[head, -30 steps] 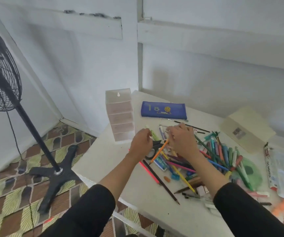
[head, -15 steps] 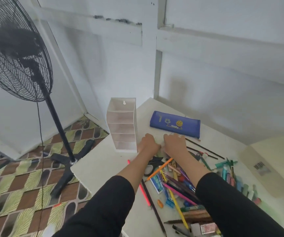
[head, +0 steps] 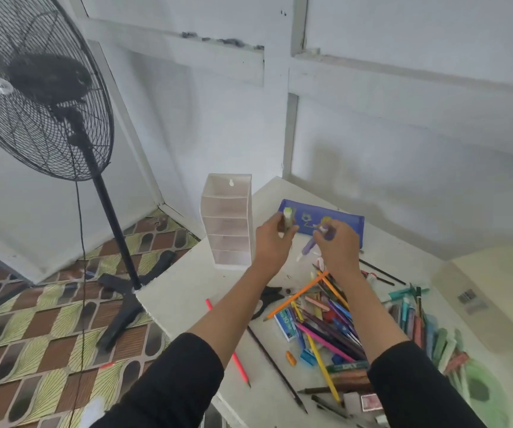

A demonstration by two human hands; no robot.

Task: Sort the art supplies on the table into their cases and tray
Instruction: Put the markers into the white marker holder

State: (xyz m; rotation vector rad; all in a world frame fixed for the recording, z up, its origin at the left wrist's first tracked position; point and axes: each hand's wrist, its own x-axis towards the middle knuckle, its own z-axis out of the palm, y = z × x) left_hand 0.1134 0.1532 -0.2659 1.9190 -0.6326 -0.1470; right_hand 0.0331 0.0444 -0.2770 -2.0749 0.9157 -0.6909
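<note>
My left hand [head: 272, 242] is raised above the table and grips a pale green marker [head: 287, 218] upright. My right hand [head: 337, 248] is raised beside it and holds purple markers [head: 311, 246] that slant down to the left. Both hands hover just in front of the blue pencil case [head: 346, 222], which lies flat at the table's far edge. The clear compartment tray [head: 227, 225] stands left of my left hand. A pile of coloured pencils and pens [head: 326, 322] lies below my hands on the white table [head: 187, 291].
Black scissors [head: 269, 299] lie under my left forearm. Markers [head: 422, 322] and a green disc [head: 480, 387] are at right, a cream box [head: 493, 285] behind them. Erasers and sharpeners [head: 360, 401] sit at the near edge. A black standing fan [head: 39, 97] stands left on the patterned floor.
Both hands have lifted off the pile, the left with a green marker and the right with purple markers. The camera has moved closer and tilted left.
</note>
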